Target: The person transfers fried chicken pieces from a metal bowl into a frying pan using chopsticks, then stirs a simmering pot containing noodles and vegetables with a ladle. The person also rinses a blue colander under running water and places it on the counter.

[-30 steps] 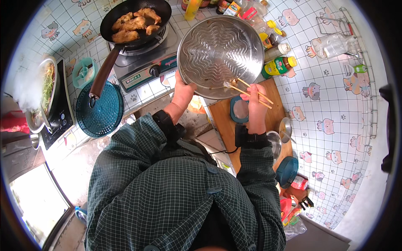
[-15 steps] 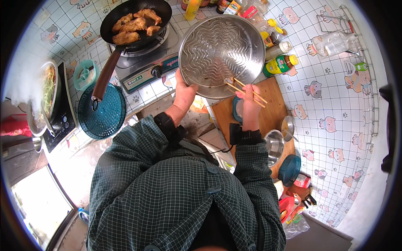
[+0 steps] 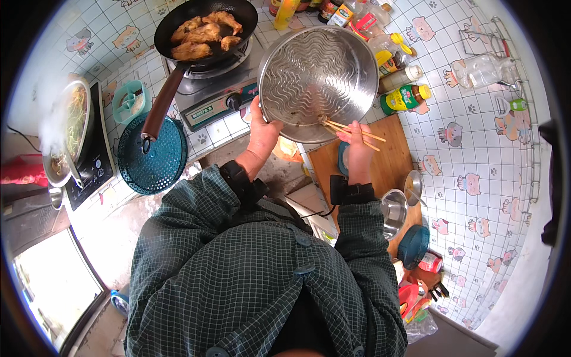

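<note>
My left hand (image 3: 262, 134) grips the near left rim of a large stainless steel bowl (image 3: 315, 77), thumb along the edge. The bowl is tilted so that its wavy-patterned inside faces me, with small dark bits near the lower edge. In my right hand (image 3: 358, 150) is a pair of wooden chopsticks (image 3: 360, 132), closed in the fingers. Their tips touch the bowl's inside near its lower right rim. To the left, a black frying pan (image 3: 160, 33) holds several browned pieces of meat (image 3: 202, 33) on a gas stove (image 3: 205, 95).
A teal colander (image 3: 151, 163) lies below the pan's handle. At the far left a steaming pot (image 3: 71, 131) of greens stands on an induction cooker (image 3: 98, 157). Several sauce bottles (image 3: 404, 99) line the tiled wall. Right are a wooden cutting board (image 3: 380, 137) and a steel bowl (image 3: 394, 211).
The chopstick tips have slid slightly left and down along the bowl's inside, with my right hand following lower. The whole view has shifted a little. Both hands keep their hold.
</note>
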Demonstrator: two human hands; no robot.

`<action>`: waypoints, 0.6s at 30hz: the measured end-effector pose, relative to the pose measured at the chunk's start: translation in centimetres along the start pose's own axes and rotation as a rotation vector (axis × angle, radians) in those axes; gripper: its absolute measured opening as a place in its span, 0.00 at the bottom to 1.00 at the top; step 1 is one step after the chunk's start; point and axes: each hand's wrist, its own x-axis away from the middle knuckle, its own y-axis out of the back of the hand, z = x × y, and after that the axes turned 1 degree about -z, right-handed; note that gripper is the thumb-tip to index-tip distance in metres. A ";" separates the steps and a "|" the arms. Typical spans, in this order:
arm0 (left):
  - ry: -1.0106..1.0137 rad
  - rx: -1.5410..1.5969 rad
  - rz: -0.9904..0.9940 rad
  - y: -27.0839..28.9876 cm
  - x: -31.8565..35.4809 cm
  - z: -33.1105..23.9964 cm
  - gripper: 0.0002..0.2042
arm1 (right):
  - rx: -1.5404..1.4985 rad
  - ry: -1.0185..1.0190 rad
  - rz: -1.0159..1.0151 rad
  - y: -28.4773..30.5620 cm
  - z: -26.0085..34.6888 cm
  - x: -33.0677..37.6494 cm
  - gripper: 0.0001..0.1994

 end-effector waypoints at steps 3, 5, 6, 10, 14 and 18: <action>0.000 -0.016 -0.032 1.0 -0.2 -0.1 0.38 | -0.040 -0.073 -0.006 -0.7 1.8 -0.1 0.14; -0.037 -0.058 -0.032 1.8 -0.6 0.0 0.37 | -0.077 -0.036 0.021 -0.2 2.8 -1.1 0.14; -0.023 -0.060 -0.037 2.3 -0.6 -0.6 0.37 | -0.092 -0.025 0.018 -0.6 4.4 -1.3 0.14; 0.028 -0.046 -0.050 4.6 -0.3 -1.3 0.37 | -0.185 0.130 0.078 -4.0 11.2 -2.1 0.15; 0.134 -0.059 -0.041 6.6 1.0 -2.5 0.38 | -0.338 0.258 0.233 -10.7 15.6 -4.6 0.16; 0.207 -0.187 0.036 8.5 2.7 -4.5 0.39 | -0.383 0.233 0.460 -20.1 16.9 -7.1 0.15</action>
